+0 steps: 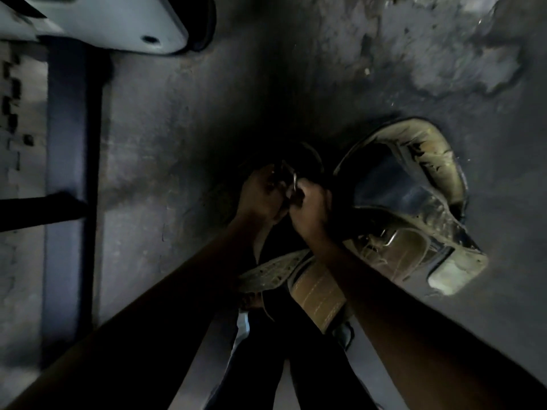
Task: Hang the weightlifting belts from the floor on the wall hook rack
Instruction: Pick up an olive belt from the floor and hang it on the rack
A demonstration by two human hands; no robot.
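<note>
Both my hands meet at the middle of the dim head view, against a dark wall. My left hand (260, 193) and my right hand (310, 208) are both closed around a dark belt's metal buckle ring (295, 180). A worn tan leather belt (423, 179) hangs in a loop just to the right of my right hand, its buckle (390, 236) and frayed end (453, 273) lower down. A tan stitched strap (316, 294) hangs down below my right wrist. Any hook is hidden behind my hands.
The grey wall (444, 54) has peeling, patchy paint at the upper right. A dark vertical metal post (68, 173) stands at the left. A pale padded piece of gym equipment (118, 22) juts in at the top left.
</note>
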